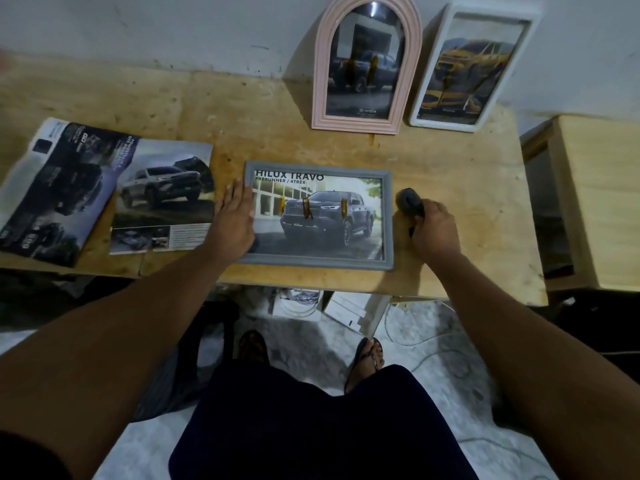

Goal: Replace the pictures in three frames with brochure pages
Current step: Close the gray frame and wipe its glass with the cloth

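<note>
Two hands flank the grey rectangular picture frame (311, 262), which lies flat on the plywood worktop (450, 161), long axis nine to three. Left hand (235, 220) rests flat-fingered on its nine o'clock rail, grip slack, holding nothing; right hand (433, 226), just beside the three o'clock rail, has its grip closed round a dark rounded tool (410, 200).

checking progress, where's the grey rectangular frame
Head view, centre: grey rectangular frame lies on the wooden table, left hand on its left edge, right hand beside.
</note>
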